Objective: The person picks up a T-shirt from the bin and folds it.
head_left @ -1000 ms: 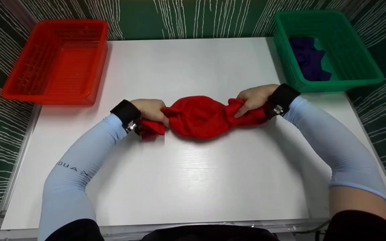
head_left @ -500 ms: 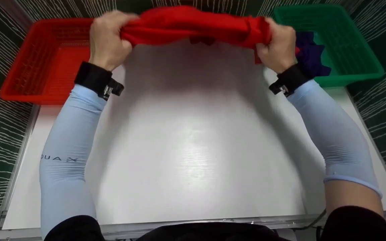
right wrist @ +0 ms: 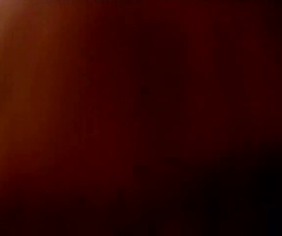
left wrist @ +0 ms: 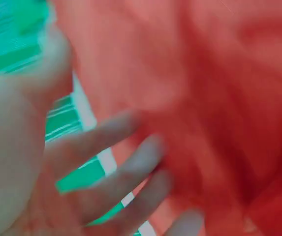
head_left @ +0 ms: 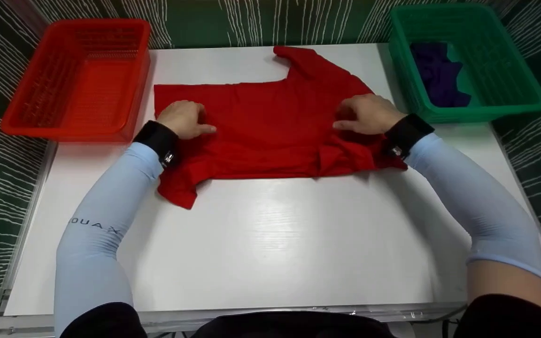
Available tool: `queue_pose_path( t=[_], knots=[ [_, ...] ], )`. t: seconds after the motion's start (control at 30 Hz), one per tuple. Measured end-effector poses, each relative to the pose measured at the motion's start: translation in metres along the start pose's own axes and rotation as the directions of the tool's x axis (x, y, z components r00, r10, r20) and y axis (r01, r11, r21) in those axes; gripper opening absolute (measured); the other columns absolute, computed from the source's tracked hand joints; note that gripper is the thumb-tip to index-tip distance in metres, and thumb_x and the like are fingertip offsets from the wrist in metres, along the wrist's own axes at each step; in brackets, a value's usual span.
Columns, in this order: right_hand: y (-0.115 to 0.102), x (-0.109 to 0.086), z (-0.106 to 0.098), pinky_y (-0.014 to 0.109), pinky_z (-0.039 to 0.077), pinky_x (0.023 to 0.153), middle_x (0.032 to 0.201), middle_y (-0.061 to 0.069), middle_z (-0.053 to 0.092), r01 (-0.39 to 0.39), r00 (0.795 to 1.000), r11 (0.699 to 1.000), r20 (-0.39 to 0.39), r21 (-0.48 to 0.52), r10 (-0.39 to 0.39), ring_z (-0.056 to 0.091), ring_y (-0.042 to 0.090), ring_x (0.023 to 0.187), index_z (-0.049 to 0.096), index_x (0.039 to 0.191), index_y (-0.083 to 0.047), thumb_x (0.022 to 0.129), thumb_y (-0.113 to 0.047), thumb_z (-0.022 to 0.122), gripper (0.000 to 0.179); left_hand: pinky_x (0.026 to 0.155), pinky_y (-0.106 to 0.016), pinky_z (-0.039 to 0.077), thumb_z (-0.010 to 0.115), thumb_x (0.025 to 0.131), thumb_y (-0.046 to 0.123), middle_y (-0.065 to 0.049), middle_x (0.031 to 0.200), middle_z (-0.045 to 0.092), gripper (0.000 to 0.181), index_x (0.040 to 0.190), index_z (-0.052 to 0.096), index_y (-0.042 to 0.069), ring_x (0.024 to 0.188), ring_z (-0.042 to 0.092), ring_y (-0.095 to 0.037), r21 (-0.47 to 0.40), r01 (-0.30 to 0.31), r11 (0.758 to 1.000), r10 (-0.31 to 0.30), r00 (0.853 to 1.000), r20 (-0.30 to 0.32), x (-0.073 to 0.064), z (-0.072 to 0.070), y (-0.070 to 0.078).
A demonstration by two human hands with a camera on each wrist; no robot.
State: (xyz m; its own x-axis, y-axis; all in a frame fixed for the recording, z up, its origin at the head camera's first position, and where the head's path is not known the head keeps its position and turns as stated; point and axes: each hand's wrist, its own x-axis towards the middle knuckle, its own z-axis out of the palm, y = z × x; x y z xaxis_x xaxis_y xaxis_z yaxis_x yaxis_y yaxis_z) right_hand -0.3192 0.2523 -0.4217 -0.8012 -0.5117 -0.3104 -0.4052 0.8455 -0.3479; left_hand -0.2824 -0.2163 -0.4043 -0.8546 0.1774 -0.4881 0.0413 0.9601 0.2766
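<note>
A red shirt lies spread across the white table, its near right part bunched in folds. One sleeve sticks out at the far right and another piece hangs toward the near left. Over the shirt's left end is my left hand; the left wrist view shows its fingers spread apart against the red cloth, with nothing gripped. My right hand is over the right end, thumb straight and apart from the fingers, which point down at the cloth. The right wrist view is dark and blurred, filled with red.
A red basket stands at the back left of the white table. At the back right, a green basket holds a purple cloth. Green walls with white streaks enclose the back and sides.
Both hands first lifted the bunched red shirt up toward the back, then came down again. The shirt now lies spread flatter on the table, and the hands' grip on it has loosened.
</note>
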Motion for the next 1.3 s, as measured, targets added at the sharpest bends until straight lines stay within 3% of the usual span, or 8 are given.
queue_pose_path(
  t=[0.13, 0.3, 0.43, 0.63, 0.73, 0.87, 1.07, 1.3],
  knots=[
    [0.001, 0.01, 0.003, 0.075, 0.045, 0.123, 0.169, 0.035, 0.041, -0.065, 0.995, 0.984, 0.07, -0.167, 0.077, 0.045, 0.056, 0.152, 0.039, 0.171, -0.005, 0.1, -0.036, 0.075, 0.085, 0.132, -0.075, 0.036, 0.08, 0.098, 0.056, -0.035, 0.182, 0.017, 0.113, 0.181, 0.017, 0.013, 0.166, 0.022, -0.058, 0.039, 0.07, 0.997, -0.072, 0.996, 0.045, 0.016, 0.004, -0.002],
    [0.008, 0.022, -0.003, 0.081, 0.032, 0.13, 0.184, 0.034, 0.011, -0.128, 0.971, 0.97, 0.174, -0.204, 0.165, 0.02, 0.061, 0.167, 0.013, 0.181, -0.01, 0.1, -0.036, 0.07, 0.102, 0.131, -0.085, 0.023, 0.078, 0.094, 0.069, -0.035, 0.185, -0.017, 0.134, 0.181, -0.008, 0.017, 0.169, -0.005, -0.069, 0.036, 0.131, 0.991, -0.134, 0.985, 0.109, 0.036, -0.005, -0.003],
    [0.01, 0.028, -0.006, 0.08, 0.025, 0.134, 0.186, 0.033, 0.002, -0.156, 0.958, 0.964, 0.206, -0.215, 0.201, 0.011, 0.06, 0.171, 0.005, 0.181, -0.01, 0.103, -0.039, 0.065, 0.103, 0.134, -0.083, 0.017, 0.069, 0.095, 0.076, -0.035, 0.184, -0.02, 0.133, 0.18, -0.014, 0.015, 0.168, -0.007, -0.071, 0.044, 0.147, 0.988, -0.151, 0.983, 0.104, 0.047, -0.01, -0.001],
    [-0.019, 0.023, -0.008, 0.069, 0.053, 0.116, 0.148, 0.031, 0.06, -0.117, 0.97, 0.942, 0.167, -0.316, 0.177, 0.057, 0.049, 0.133, 0.053, 0.156, 0.002, 0.098, -0.039, 0.073, 0.074, 0.135, -0.079, 0.025, 0.073, 0.094, 0.073, -0.038, 0.184, -0.013, 0.134, 0.18, -0.01, 0.014, 0.169, -0.004, -0.067, 0.075, 0.167, 0.983, -0.172, 0.983, 0.063, 0.05, -0.012, 0.001],
    [-0.034, 0.02, -0.014, 0.065, 0.055, 0.115, 0.14, 0.027, 0.066, -0.11, 0.954, 0.948, 0.235, -0.299, 0.185, 0.059, 0.043, 0.125, 0.056, 0.154, 0.0, 0.097, -0.042, 0.076, 0.074, 0.131, -0.075, 0.037, 0.079, 0.092, 0.07, -0.039, 0.18, 0.008, 0.13, 0.182, 0.004, 0.012, 0.167, 0.012, -0.057, 0.057, 0.164, 0.985, -0.164, 0.986, -0.004, 0.053, -0.009, 0.0],
    [-0.033, 0.022, -0.021, 0.069, 0.045, 0.128, 0.162, 0.03, 0.052, -0.134, 0.924, 0.952, 0.311, -0.277, 0.221, 0.05, 0.047, 0.146, 0.036, 0.173, -0.002, 0.102, -0.048, 0.07, 0.091, 0.129, -0.07, 0.044, 0.083, 0.091, 0.065, -0.034, 0.175, 0.026, 0.124, 0.181, 0.017, 0.01, 0.162, 0.024, -0.048, 0.012, 0.147, 0.989, -0.146, 0.988, -0.054, 0.063, -0.007, -0.003],
    [-0.01, 0.031, -0.018, 0.077, 0.022, 0.137, 0.186, 0.034, 0.006, -0.173, 0.904, 0.953, 0.343, -0.249, 0.254, 0.016, 0.056, 0.172, 0.006, 0.18, -0.003, 0.106, -0.05, 0.06, 0.103, 0.138, -0.075, 0.023, 0.074, 0.092, 0.073, -0.031, 0.187, -0.005, 0.131, 0.182, -0.001, 0.013, 0.175, 0.002, -0.053, 0.01, 0.136, 0.991, -0.136, 0.991, 0.008, 0.078, -0.008, -0.004],
    [-0.011, 0.03, 0.0, 0.086, 0.022, 0.13, 0.185, 0.035, -0.014, -0.22, 0.903, 0.938, 0.308, -0.269, 0.3, -0.004, 0.062, 0.171, -0.013, 0.178, -0.004, 0.098, -0.059, 0.075, 0.131, 0.134, -0.084, 0.014, 0.075, 0.089, 0.077, -0.028, 0.186, -0.02, 0.14, 0.181, -0.011, 0.016, 0.175, -0.012, -0.054, 0.014, 0.121, 0.993, -0.122, 0.992, 0.02, 0.086, -0.012, -0.001]
  ],
)
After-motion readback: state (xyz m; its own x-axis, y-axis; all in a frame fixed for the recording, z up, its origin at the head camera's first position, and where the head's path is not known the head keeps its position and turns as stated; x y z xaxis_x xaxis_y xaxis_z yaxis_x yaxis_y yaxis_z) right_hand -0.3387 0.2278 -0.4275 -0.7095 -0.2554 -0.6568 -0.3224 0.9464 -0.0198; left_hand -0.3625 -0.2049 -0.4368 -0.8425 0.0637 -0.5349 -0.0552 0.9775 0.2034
